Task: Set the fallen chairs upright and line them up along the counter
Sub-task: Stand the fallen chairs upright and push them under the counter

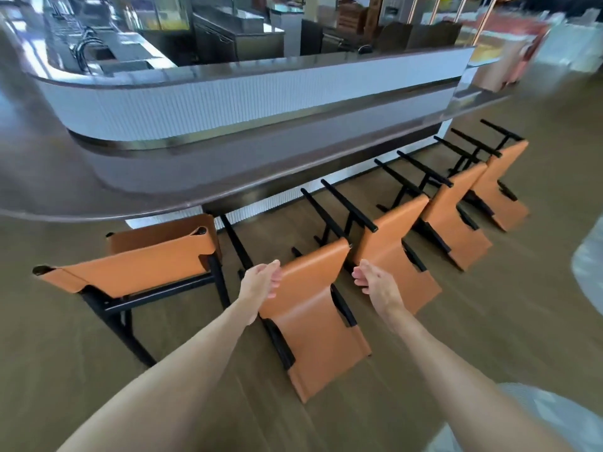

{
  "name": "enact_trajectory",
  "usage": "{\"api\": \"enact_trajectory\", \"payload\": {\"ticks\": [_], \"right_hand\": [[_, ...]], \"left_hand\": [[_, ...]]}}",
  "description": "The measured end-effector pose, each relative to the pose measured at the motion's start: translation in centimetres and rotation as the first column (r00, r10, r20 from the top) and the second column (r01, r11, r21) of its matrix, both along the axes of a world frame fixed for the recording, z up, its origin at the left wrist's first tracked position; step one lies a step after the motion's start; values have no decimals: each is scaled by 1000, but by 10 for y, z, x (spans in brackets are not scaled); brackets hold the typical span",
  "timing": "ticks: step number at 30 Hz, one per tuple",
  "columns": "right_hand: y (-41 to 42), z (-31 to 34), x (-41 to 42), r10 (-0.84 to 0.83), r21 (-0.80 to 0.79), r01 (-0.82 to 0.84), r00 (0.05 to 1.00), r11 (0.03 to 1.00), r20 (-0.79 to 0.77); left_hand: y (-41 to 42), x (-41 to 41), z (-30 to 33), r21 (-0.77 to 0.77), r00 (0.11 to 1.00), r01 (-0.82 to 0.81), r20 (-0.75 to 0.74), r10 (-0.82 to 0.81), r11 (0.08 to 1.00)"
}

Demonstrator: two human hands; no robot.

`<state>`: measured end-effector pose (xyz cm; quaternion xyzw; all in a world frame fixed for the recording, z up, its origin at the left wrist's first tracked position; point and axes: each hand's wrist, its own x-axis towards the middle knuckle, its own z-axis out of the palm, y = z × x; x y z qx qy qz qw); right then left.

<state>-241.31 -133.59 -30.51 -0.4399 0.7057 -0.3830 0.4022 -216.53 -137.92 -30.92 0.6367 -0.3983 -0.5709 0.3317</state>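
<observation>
One orange leather chair (137, 272) with a black frame stands upright at the left, against the curved counter (98, 184). To its right, several matching chairs lie tipped on their backs in a row, black legs pointing at the counter. The nearest fallen chair (313, 321) is right in front of me. My left hand (261, 283) reaches to its left edge, fingers loosely extended at the leather. My right hand (375, 283) hovers at its right side, before the second fallen chair (391, 243), fingers relaxed and holding nothing.
The counter has a grey top and a white ribbed front (261, 102). Wooden floor (489, 305) lies open behind the chairs. Kitchen equipment (228, 34) sits behind the counter. More orange furniture (499, 70) stands at the far right.
</observation>
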Motion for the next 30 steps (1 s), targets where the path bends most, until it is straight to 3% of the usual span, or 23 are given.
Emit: {"api": "enact_trajectory", "payload": {"ticks": [6, 14, 22, 26, 30], "right_hand": [[-10, -25, -48, 15, 87, -18, 999, 996, 35], [-40, -80, -65, -136, 226, 85, 966, 970, 218], [-67, -124, -134, -231, 413, 170, 967, 895, 104], [-102, -146, -141, -165, 439, 73, 971, 895, 174], [-131, -180, -141, -54, 488, -79, 966, 869, 253]], "left_hand": [[23, -17, -35, 81, 993, -82, 92, 74, 993], [-55, -50, -97, 169, 983, -163, 107, 146, 972], [-55, -138, -158, 327, 995, -100, 6, 104, 940], [-58, -145, -177, 407, 948, -280, -23, 316, 869], [-61, -157, -186, 443, 809, -509, -48, 586, 738]]}}
